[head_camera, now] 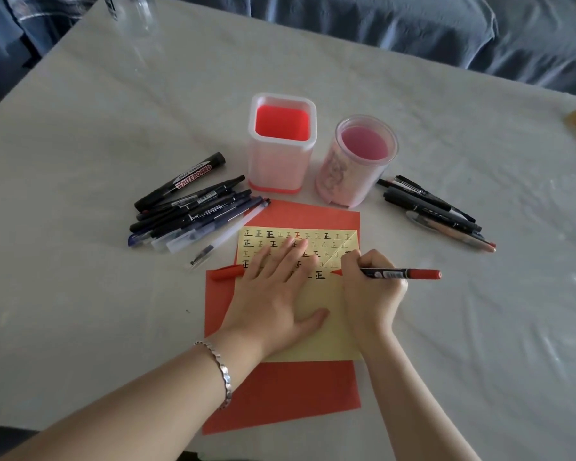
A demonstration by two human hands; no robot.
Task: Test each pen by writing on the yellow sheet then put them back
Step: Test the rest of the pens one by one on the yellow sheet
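Head view, one frame.

- Left hand: palm down, fingers straight and spread, pressing flat on the pale yellow paper sheet. It grasps nothing. A silver link bracelet sits on the wrist.
- Right hand: fingers curled round a black-barrelled marker with a red tip and red rear end. The barrel lies nearly level and points left. The tip touches the yellow sheet just right of the last black character.
- Yellow sheet: near centre of the white-covered table, lying on a larger red paper sheet. Its far half carries rows of small written characters, mostly black, at least one red. The far right corner is folded over.
- Red pen cap: lies at the left edge of the yellow sheet, its right end at the left little finger. Cannot tell whether the finger pins it.
- Pile of black and clear pens: left of the sheets, with a black whiteboard marker on its far side.
- Smaller pile of dark pens: on the right.
- Holders: both upright, far of the sheets. Square white plastic holder with red interior stands to the left; round clear pink cup is just beside it on the right.
- Clear bottle: far left corner, blurred.
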